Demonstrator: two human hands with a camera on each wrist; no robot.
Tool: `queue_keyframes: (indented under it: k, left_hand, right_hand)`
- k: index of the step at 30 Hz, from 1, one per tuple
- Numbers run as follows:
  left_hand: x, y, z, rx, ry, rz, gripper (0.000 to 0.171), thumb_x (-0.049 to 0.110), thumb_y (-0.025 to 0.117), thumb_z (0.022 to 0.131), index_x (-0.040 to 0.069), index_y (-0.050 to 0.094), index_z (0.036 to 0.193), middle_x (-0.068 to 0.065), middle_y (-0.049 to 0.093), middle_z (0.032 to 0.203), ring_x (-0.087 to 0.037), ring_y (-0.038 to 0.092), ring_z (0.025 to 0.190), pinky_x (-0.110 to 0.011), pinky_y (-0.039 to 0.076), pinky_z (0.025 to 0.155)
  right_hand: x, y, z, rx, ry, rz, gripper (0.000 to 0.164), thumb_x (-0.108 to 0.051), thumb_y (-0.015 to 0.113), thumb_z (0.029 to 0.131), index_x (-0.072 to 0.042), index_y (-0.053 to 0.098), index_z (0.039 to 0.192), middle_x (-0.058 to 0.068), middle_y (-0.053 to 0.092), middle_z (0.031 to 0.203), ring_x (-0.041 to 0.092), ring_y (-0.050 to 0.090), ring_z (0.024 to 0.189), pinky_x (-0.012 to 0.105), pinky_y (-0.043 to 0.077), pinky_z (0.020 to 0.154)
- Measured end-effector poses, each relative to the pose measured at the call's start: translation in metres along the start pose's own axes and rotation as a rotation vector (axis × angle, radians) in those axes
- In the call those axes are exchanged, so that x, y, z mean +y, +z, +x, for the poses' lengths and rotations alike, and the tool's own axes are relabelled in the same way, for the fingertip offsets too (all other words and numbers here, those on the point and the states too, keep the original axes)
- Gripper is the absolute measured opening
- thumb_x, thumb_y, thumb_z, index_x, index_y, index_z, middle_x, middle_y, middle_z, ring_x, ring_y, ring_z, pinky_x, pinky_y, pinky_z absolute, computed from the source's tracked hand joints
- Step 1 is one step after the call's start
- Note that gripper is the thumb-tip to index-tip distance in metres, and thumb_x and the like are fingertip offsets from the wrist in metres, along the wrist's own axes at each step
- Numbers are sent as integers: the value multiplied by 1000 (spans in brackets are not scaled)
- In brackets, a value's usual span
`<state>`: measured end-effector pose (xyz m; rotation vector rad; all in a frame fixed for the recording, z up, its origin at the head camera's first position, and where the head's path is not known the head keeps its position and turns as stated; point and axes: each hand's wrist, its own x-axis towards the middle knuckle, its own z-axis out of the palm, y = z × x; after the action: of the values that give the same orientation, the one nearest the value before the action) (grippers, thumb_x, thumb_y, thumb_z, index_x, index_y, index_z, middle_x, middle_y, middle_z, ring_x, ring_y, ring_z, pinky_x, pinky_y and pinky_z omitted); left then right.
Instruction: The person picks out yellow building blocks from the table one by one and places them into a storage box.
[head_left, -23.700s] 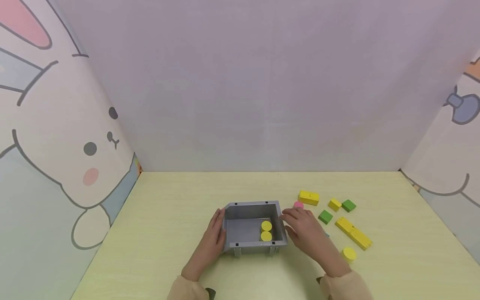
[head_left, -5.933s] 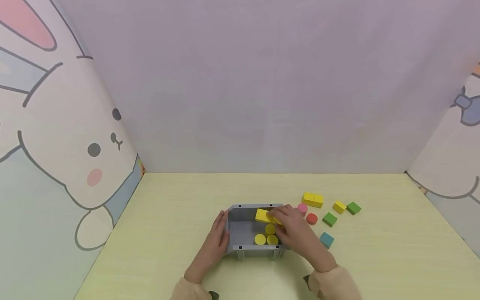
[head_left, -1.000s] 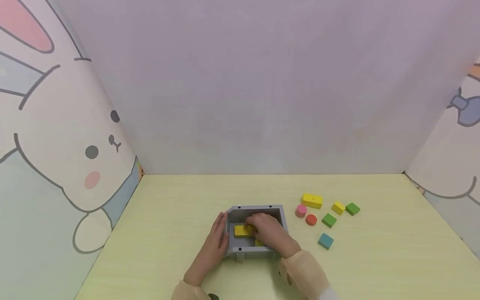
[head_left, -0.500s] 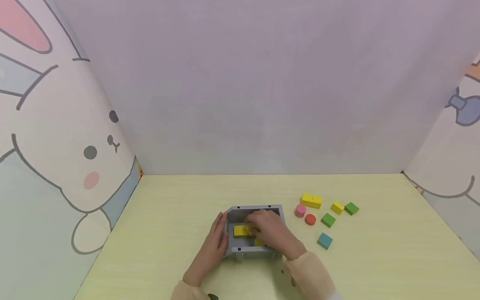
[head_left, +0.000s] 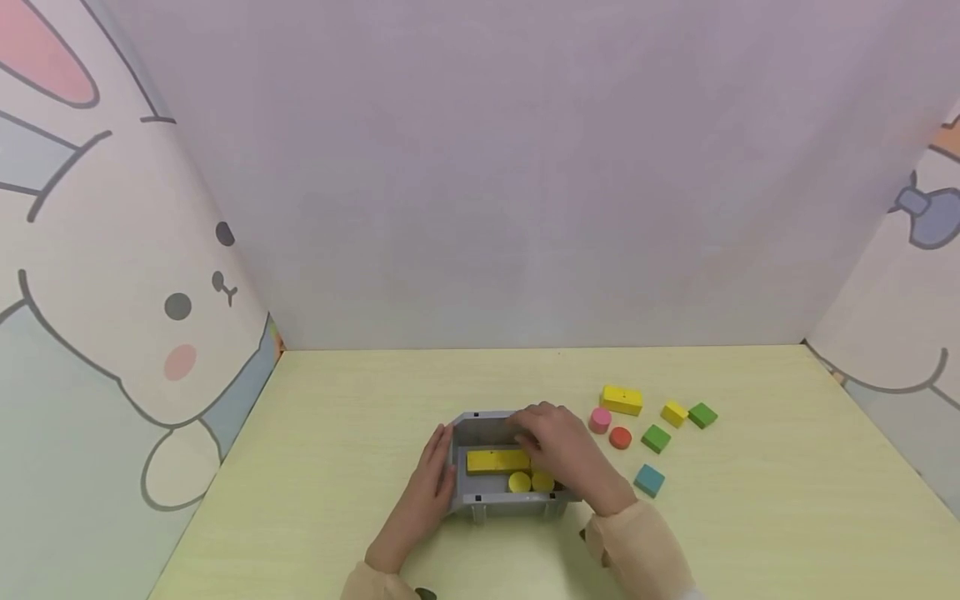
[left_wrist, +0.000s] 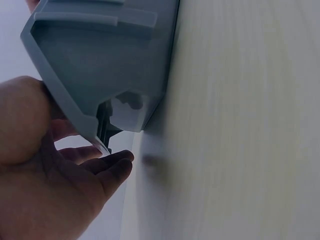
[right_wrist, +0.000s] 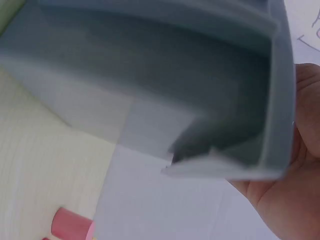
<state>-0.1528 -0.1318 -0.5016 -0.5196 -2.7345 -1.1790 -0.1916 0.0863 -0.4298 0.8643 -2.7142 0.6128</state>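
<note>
The fingers of the right hand (head_left: 562, 442) are bent downward over the right part of the box. Whether they pinch a piece or only hang above it I cannot tell, because the back of the hand hides the tips, and in the right wrist view the wall of the box covers them. The fingers of the left hand (head_left: 422, 492) are rather straight and lie close together along the left side of the box (head_left: 517, 507); they touch it from outside.

Inside the box, which stands with its opening upward, a long yellow bar (head_left: 495, 462) lies flat from left to right, its right end near the right hand. In front of it are two round yellow pieces (head_left: 519, 482), side by side by the front wall.

The step in hand looks to be the settling of the yellow pieces. To do it well, I would let the left hand keep the box quiet with light pressure, push the bar gently with the fingertips and not with the palm, and lift the right hand straight up, so that the sleeve does not catch the rim.

Outside, to the right on the table (head_left: 360, 417), lie a yellow block (head_left: 622, 400), a pink cylinder (head_left: 600, 420), a red disc (head_left: 620, 437), a small yellow block (head_left: 675, 414), two green blocks (head_left: 656, 438) and a blue block (head_left: 649, 481).
</note>
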Motion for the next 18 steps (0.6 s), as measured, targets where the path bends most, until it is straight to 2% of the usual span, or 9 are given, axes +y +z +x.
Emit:
queue_keyframes:
  k: [7,13,18]
  left_hand:
    - [1,0,0,2,0,3,52,5,42,95,-1,22,142,-29,23,146,-39,26,131,-55,33,104]
    - [0,1,1,-4,-5,0,52,6,41,95,-1,21,142,-28,23,146,-39,25,131,-55,33,104]
    - [1,0,1,-5,-11,-10,52,7,42,95,0,21,142,-28,23,146,-39,25,132,-57,32,104]
  right_hand:
    - [15,-6,-3,92,-23,-48,22,-6,71,74,-6,68,96,6,71,88,20,60,77,37,57,67]
    - [30,-10,-8,164,-28,-67,23,-3,71,72,-4,67,95,9,71,89,21,60,73,35,55,56]
    - [44,-14,-14,152,39,-34,25,-4,70,74,-4,66,99,11,70,94,24,61,80,39,57,65]
